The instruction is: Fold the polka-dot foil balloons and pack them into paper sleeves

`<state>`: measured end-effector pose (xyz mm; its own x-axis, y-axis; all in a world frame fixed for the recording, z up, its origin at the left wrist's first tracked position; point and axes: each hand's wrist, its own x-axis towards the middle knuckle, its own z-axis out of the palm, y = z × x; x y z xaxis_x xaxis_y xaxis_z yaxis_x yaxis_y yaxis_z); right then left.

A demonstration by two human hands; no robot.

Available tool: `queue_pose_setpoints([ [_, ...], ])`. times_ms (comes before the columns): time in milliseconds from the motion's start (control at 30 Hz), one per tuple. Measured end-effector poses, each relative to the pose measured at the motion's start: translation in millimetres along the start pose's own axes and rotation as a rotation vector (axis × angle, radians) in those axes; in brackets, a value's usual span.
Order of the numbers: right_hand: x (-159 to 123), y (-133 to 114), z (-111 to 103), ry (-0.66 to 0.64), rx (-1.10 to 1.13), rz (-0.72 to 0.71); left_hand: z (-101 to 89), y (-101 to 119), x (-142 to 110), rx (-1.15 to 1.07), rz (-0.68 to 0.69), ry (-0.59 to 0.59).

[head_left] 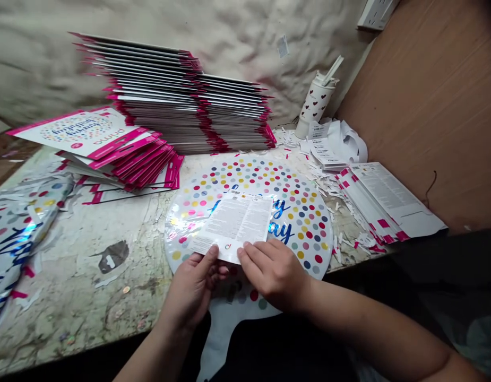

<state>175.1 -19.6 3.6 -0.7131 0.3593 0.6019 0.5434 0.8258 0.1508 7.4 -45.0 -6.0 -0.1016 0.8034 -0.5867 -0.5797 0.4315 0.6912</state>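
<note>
A round foil balloon (299,207) lies flat on the worktable (70,297), printed with coloured polka dots and blue script, and its tail runs down past my body. On top of it sits a white printed instruction card (231,225). My left hand (191,289) pinches the card's lower left edge between thumb and fingers. My right hand (271,273) rests on the card's lower right edge, its fingers flat over the paper and the balloon beneath.
Tall stacks of flat packaging with pink edges (181,106) stand at the back, with a looser pile (118,154) to the left. Folded foil balloons (18,233) lie at the left edge. On the right are printed sheets (384,199), paper scraps (325,180), a heart-patterned cup (317,101) and a wooden panel (428,106).
</note>
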Motion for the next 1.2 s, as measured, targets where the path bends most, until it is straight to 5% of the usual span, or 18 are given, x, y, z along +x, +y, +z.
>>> queue_pose_setpoints([
  [233,-2,-1,4,-0.019,-0.011,-0.004,7.4,-2,-2,-0.373,-0.314,-0.066],
  [433,1,-7,-2,-0.052,-0.043,0.004,6.2,-5,-3,-0.016,0.040,-0.074],
  [600,1,-8,-6,-0.097,0.003,0.023,6.1,0,-4,-0.168,-0.135,-0.140],
  [833,7,13,1,-0.109,0.678,0.347,1.3,-2,-5,0.111,0.112,-0.182],
  [1067,18,1,16,-0.181,0.378,0.177,1.5,0,-7,0.245,0.168,-0.161],
  [1200,25,10,-1,-0.220,0.348,0.285,4.0,0,-9,0.391,0.226,-0.148],
])
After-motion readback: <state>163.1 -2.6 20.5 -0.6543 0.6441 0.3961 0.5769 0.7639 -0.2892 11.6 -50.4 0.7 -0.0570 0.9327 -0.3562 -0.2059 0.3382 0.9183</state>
